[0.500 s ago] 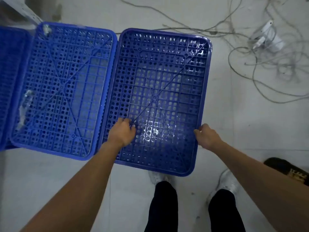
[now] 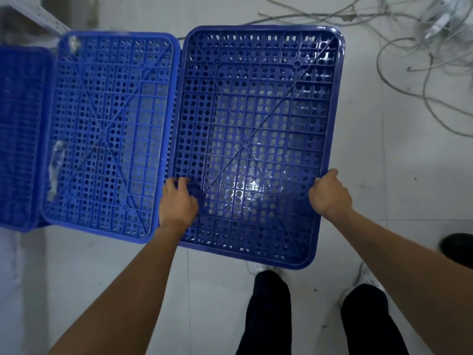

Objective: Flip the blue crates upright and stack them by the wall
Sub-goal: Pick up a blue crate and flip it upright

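A dark blue perforated crate [image 2: 256, 111] lies bottom-up in front of me, its grid base facing the camera. My left hand [image 2: 178, 201] rests on its left side near the front, fingers curled into the holes. My right hand [image 2: 330, 193] grips its right rim. Touching its left side is a second, lighter blue crate [image 2: 107, 134], also bottom-up. A third blue crate [image 2: 20, 137] shows at the far left edge, partly cut off.
Loose grey cables [image 2: 409, 60] and a white plug block [image 2: 445, 19] lie on the floor at the upper right. My feet in white shoes [image 2: 363, 280] stand just below the crate. A dark object [image 2: 458, 249] sits at the right edge.
The dark blue crate looks larger and closer, as if raised toward me. My right hand has closed more firmly around its right rim.
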Tool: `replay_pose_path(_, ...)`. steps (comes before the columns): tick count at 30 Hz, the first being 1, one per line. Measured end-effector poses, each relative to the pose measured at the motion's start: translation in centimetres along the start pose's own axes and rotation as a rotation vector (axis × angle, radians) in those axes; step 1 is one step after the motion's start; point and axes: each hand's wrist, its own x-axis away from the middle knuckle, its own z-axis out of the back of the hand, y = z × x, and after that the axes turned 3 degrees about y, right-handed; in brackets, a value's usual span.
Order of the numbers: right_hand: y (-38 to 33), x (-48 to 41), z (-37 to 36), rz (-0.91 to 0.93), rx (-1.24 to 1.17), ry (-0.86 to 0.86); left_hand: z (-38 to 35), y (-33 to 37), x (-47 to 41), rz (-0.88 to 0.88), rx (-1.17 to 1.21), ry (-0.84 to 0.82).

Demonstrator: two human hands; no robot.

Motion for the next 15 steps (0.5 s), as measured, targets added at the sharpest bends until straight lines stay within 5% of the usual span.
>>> replay_pose_path(9,4.3,-2.6,2.7,0.021,-0.015,0.032,-0.6,3.9,1.1,0.049,-0.053,0.008)
replay_pose_path(15,9.5,-5.4,7.6,0.027,0.034,0.046,-2.2,8.9,2.0,0.279,0.232,-0.28)
